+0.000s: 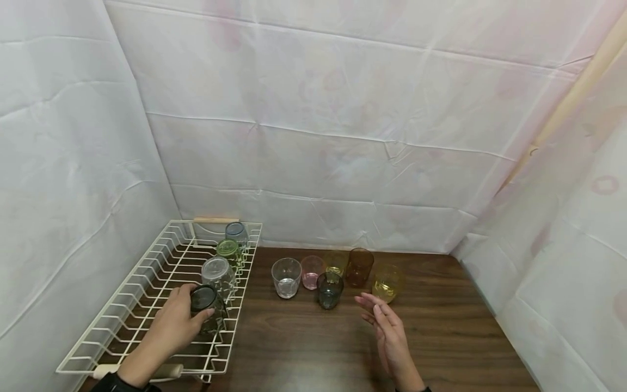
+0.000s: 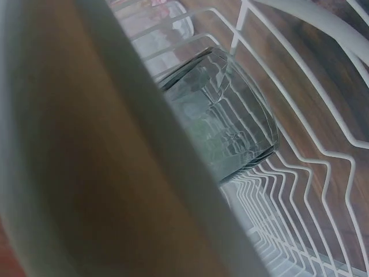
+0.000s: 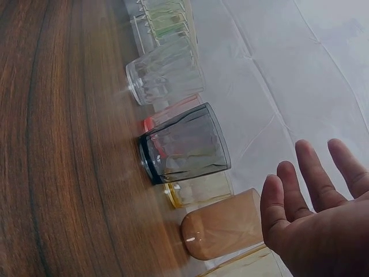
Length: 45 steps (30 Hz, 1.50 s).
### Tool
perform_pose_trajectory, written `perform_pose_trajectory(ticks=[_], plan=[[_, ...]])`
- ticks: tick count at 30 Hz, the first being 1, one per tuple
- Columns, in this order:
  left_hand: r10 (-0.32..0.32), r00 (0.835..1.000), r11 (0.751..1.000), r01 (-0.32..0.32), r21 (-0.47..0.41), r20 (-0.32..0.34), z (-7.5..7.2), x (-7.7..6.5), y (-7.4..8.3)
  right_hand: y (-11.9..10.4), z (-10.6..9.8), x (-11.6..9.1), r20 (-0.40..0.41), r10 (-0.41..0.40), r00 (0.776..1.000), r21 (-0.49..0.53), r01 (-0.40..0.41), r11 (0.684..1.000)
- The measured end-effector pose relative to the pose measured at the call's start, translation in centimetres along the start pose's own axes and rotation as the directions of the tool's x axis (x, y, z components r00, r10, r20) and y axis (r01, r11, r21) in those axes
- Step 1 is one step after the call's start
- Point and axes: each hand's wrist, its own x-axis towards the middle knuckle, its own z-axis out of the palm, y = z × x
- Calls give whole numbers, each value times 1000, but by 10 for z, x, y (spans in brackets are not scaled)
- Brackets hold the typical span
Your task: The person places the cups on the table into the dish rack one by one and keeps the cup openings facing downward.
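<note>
Brown tabletop (image 1: 294,348) below, left hand (image 1: 177,318) clamps a racked dark glass (image 1: 203,296), right hand (image 1: 388,330) loose, away from it

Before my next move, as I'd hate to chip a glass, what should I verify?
1. Left hand on the dark rack glass: ok, thumb and fingers around it.
2. Firmness of that hold: cannot tell.
3. That glass base up in the rack: ok.
4. Gap between it and the clear rack glass behind: cannot tell, they overlap in view.
5. Right hand free: ok, open and holding nothing.
6. Table glasses widely spaced: not ok, they stand clustered, all six upright.
</note>
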Motion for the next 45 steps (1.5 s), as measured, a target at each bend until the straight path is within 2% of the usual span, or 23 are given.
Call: perform_pose_trajectory(ticks=[10, 21, 25, 31, 38, 45], plan=[[7, 1000, 1000, -7, 1, -17, 1, 0, 0, 1, 2, 0, -24, 16, 1000, 8, -15, 1000], [-22, 999, 1000, 22, 4, 42, 1, 0, -3, 2, 2, 1, -19, 26, 999, 4, -26, 1000], [-16, 999, 1000, 17, -14, 44, 3, 0, -6, 2, 3, 1, -1, 7, 1000, -5, -7, 1000], [-2, 999, 1000, 3, -24, 38, 4, -1, -9, 3, 4, 1, -13, 24, 1000, -12, -25, 1000], [-1, 997, 1000, 2, -14, 75, -1, 3, -11, 3, 6, 2, -21, 40, 999, -12, -40, 999], [-4, 997, 1000, 5, -16, 81, -2, 3, -11, 1, 8, 4, -24, 38, 999, -9, -38, 999]])
